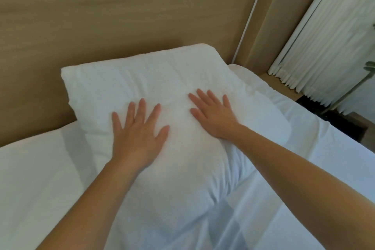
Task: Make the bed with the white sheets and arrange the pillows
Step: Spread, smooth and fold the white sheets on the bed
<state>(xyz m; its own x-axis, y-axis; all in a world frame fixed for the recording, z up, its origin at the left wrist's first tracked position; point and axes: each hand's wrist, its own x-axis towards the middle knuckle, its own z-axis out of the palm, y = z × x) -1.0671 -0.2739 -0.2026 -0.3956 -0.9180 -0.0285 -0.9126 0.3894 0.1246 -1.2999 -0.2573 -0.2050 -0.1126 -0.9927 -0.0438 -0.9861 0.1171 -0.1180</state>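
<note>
A plump white pillow (154, 79) lies at the head of the bed, its far edge against the wooden headboard (121, 10). My left hand (140, 134) presses flat on the pillow's middle with fingers spread. My right hand (213, 115) lies flat on it just to the right, fingers straight. The white sheet (316, 144) covers the mattress around and under the pillow. A second white pillow or fold of bedding (34, 178) sits at the lower left.
The bed's right edge runs diagonally, with a dark gap and wooden floor (334, 122) beyond it. White curtains (328, 36) hang at the right, beside a green plant (369, 67). A white trim strip (251, 16) marks the headboard's right end.
</note>
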